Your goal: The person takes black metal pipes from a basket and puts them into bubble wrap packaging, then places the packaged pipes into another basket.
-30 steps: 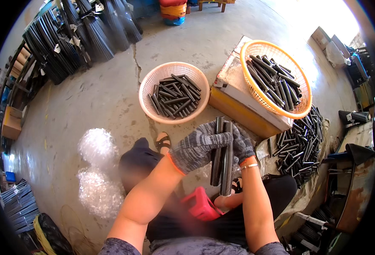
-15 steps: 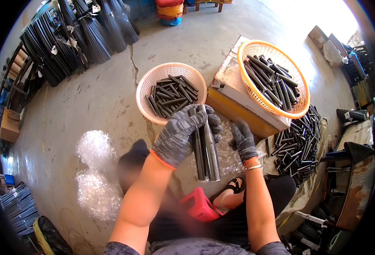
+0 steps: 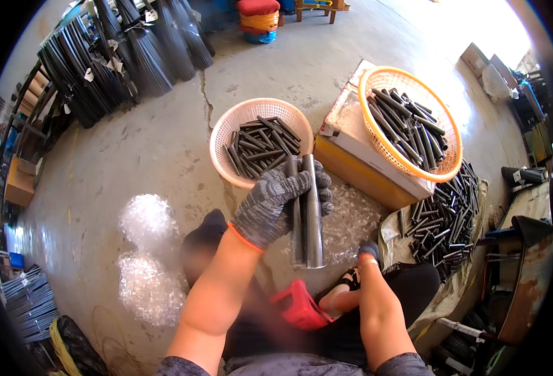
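Observation:
My left hand [image 3: 270, 203], in a grey knit glove with an orange cuff, is closed around a pair of dark, glossy tubes [image 3: 314, 232]. They stand side by side, roughly lengthwise to me, their upper ends poking above the fingers. My right hand [image 3: 368, 250], also gloved, is low by my right knee, apart from the tubes. It is small and foreshortened, so its fingers cannot be made out. Beyond my left hand, a pale pink basket [image 3: 217, 135] on the floor holds many short black tubes [image 3: 264, 144].
An orange basket [image 3: 455, 160] of black tubes rests on a cardboard box [image 3: 370, 169]. A heap of tubes [image 3: 445, 219] lies on a sheet at right. Two clear plastic bundles [image 3: 148, 285] are on the floor at left. A red plastic object [image 3: 301, 304] sits between my legs.
My right hand has drawn back toward my right knee, away from the box. The left hand still grips the tubes, which have turned slightly. The whole view has shifted a little.

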A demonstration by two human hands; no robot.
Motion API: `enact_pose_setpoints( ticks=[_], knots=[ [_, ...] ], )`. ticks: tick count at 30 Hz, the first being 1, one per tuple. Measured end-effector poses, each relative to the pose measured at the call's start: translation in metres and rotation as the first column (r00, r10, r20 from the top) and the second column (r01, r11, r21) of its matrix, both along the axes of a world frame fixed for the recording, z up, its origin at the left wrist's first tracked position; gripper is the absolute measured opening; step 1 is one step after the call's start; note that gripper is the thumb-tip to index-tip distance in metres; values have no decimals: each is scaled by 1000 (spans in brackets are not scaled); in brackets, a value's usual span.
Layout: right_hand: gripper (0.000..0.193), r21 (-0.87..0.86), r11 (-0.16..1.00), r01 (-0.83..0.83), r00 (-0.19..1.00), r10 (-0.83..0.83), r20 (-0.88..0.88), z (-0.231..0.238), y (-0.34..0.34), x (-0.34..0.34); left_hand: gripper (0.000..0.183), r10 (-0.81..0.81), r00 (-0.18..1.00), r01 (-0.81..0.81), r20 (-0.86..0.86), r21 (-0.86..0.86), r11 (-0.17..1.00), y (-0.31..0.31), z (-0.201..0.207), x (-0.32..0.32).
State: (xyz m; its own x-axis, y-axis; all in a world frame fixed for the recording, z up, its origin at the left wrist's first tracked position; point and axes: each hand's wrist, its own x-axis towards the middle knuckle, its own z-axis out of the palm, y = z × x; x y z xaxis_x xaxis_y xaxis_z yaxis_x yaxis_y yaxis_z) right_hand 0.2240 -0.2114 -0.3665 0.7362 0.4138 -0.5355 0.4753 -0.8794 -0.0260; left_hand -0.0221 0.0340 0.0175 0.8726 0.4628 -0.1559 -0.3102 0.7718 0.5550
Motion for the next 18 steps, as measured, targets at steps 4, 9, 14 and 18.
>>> enact_pose_setpoints(
  ticks=[4,9,14,18],
  knots=[
    [38,335,899,281,959,-250,-132,44,15,5,34,20,1000,-20,-9,50,999,5,-15,5],
    [45,794,301,529,636,478,-605,266,134,-79,34,0,1000,1,-21,49,999,7,-14,-2],
    [22,653,434,621,403,539,-740,264,143,-105,32,68,997,-68,-42,17,998,9,-21,1],
    [13,722,511,467,687,304,-660,94,71,-30,27,-5,998,4,-62,-21,1000,2,-12,1]
  ],
)
